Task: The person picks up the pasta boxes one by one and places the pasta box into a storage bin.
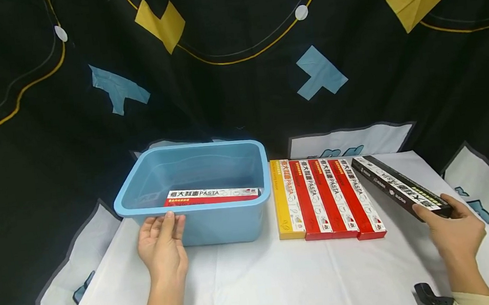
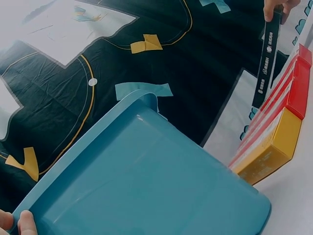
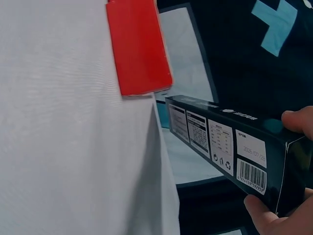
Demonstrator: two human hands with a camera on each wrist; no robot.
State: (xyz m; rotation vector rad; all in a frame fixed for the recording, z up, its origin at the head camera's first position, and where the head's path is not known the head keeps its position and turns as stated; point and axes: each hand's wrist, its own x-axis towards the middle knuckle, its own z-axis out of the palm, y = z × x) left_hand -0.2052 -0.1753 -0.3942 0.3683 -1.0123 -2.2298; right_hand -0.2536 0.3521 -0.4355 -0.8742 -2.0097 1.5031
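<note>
My left hand (image 1: 162, 246) holds the front rim of a light blue plastic bin (image 1: 222, 223), its fingertips (image 2: 27, 224) right at the lip. Inside the bin lies a red and white pasta box (image 1: 213, 194). Over on the right, my right hand (image 1: 457, 230) grips the near end of a black pasta box (image 1: 397, 182), thumb on one side and fingers on the other. That box is tilted, its near end raised above the white table. Its side with printed labels and a barcode faces the right wrist view.
Between bin and black box, a yellow pasta box (image 1: 288, 202) and several red pasta boxes (image 1: 339, 200) lie side by side on the white tabletop (image 1: 301, 279). A dark curtain (image 1: 230, 95) with tape pieces hangs behind the table.
</note>
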